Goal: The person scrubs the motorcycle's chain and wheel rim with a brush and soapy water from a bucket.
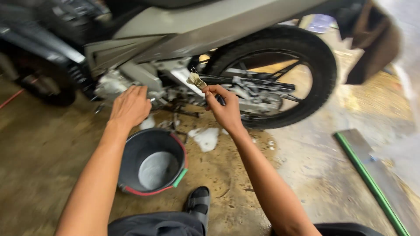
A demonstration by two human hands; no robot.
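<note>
Head view: right hand [224, 109] pinches a small brush with pale, soapy bristles [196, 80] beside the black rubber rear tyre [321, 65] of a grey motorcycle. Left hand [130, 106], fingers loosely curled and holding nothing, rests against the foam-covered engine [114, 83]. Below sits a black plastic bucket with red rim [152, 161].

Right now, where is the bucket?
In the head view the bucket sits on the wet floor at lower centre, below the left hand and just above the sandal, in front of the motorbike.
</note>
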